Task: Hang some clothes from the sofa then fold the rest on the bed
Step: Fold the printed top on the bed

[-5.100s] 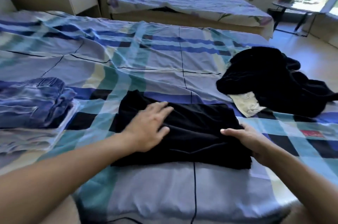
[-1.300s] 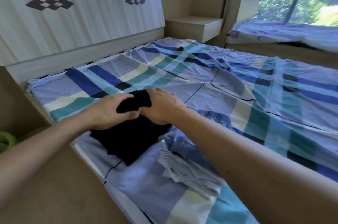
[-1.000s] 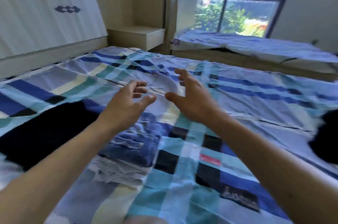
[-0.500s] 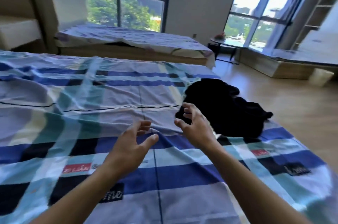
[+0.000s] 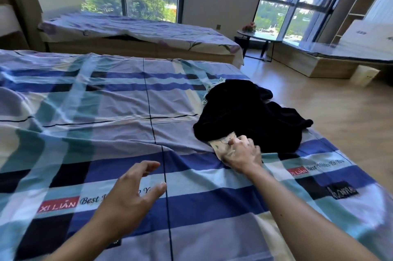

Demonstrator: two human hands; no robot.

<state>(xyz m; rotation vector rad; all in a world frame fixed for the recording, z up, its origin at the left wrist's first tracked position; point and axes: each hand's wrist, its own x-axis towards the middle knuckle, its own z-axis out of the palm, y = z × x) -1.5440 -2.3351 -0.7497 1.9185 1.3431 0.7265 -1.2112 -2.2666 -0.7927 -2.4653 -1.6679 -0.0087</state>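
While the left hand (image 5: 131, 194) hovers empty above the checked bed sheet (image 5: 85, 111), fingers spread wide, the right hand (image 5: 241, 154) pinches a pale printed cloth (image 5: 220, 146) (only one corner shows) lying under the black clothes heap (image 5: 251, 111) just beyond its knuckles.

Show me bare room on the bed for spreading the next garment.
Free: the checked sheet left of the black clothes pile, beyond the left hand, and between the forearms. Crowded: the right edge, where the right hand grips a cream cloth under that pile.
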